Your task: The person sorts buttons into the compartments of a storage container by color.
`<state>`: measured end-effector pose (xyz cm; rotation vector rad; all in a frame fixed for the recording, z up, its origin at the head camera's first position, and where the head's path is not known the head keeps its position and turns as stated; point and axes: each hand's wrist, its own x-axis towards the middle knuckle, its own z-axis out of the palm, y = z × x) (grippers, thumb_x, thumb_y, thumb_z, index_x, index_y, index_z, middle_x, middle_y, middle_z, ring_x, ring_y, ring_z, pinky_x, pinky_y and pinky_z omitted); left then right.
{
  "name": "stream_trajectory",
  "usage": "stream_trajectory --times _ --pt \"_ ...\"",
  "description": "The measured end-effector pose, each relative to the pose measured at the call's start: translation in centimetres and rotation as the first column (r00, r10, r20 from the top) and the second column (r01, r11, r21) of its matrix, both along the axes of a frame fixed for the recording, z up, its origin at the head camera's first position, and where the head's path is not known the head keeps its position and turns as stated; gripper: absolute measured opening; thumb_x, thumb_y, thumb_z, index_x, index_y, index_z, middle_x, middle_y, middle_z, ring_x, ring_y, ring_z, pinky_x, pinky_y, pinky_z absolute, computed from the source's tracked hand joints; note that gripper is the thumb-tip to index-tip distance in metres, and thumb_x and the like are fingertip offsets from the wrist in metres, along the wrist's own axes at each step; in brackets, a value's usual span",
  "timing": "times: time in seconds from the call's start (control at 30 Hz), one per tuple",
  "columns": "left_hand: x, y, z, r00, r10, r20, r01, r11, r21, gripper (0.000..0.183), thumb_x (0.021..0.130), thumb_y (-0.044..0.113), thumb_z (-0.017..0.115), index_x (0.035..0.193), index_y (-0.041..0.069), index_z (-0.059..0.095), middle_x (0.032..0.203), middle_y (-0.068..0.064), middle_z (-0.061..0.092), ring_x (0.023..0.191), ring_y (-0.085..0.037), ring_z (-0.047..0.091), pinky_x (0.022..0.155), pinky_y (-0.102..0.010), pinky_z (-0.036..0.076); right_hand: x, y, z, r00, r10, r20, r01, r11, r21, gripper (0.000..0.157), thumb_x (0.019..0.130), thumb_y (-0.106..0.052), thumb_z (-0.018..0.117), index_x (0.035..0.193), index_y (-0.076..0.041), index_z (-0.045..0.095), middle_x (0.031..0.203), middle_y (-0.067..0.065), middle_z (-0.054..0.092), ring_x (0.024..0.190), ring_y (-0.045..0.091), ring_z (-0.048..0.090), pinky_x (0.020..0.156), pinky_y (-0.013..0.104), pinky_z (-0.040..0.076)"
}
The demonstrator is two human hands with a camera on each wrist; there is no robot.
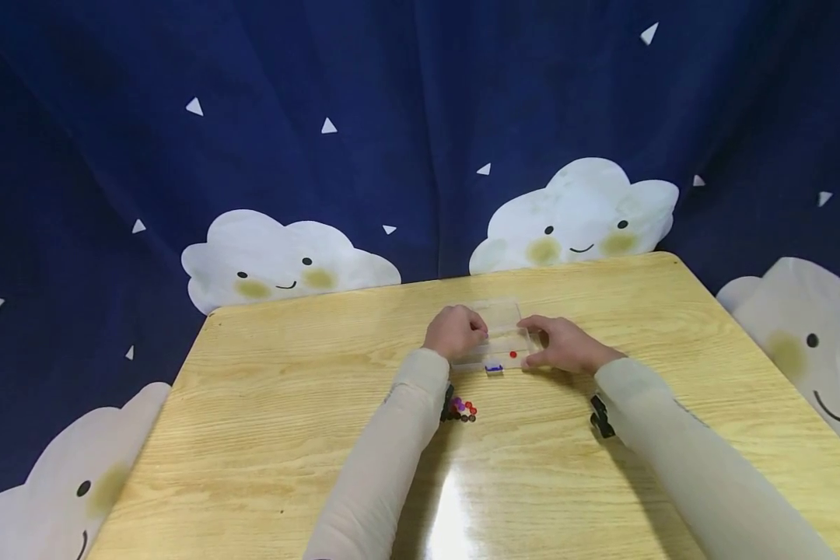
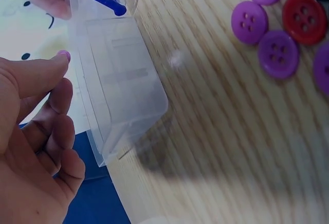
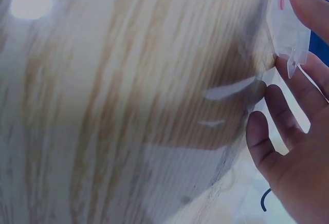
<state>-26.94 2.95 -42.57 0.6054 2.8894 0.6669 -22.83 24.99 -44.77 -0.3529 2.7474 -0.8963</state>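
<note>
A clear plastic box [image 2: 123, 64] stands on the table with its lid [image 1: 502, 313] laid back on the far side. A blue latch [image 1: 493, 369] sits at its front. One red button [image 1: 513, 355] lies inside, towards the right end. Over the box, my left hand [image 1: 455, 332] pinches a purple button [image 2: 64, 54] between thumb and forefinger; only the button's edge shows. My right hand [image 1: 565, 344] holds the box by its right end, thumb at the near corner and fingers at the far side.
On the wooden table [image 1: 273, 404], nearer than the box, lies a cluster of loose purple, red and dark buttons [image 1: 468, 406], partly hidden by the left wrist. A dark blue curtain [image 1: 364, 70] with cloud prints hangs behind the table's far edge.
</note>
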Motion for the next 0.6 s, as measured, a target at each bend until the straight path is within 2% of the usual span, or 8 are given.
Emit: stream_trajectory --times 0.6 --pt "0.1 -0.16 -0.32 1.0 0.021 0.018 -0.021 1.0 -0.02 0.01 0.091 0.026 0.071 0.089 0.021 0.08 0.095 0.007 0.076 0.076 -0.008 0.059 0.071 -0.022 0.049 -0.22 0.01 -0.35 1.0 -0.01 0.029 0.01 1.0 0.005 0.073 0.082 -0.029 0.081 0.144 -0.008 0.048 0.137 0.023 0.055 0.117 0.034 0.053 0.103 0.053 0.044"
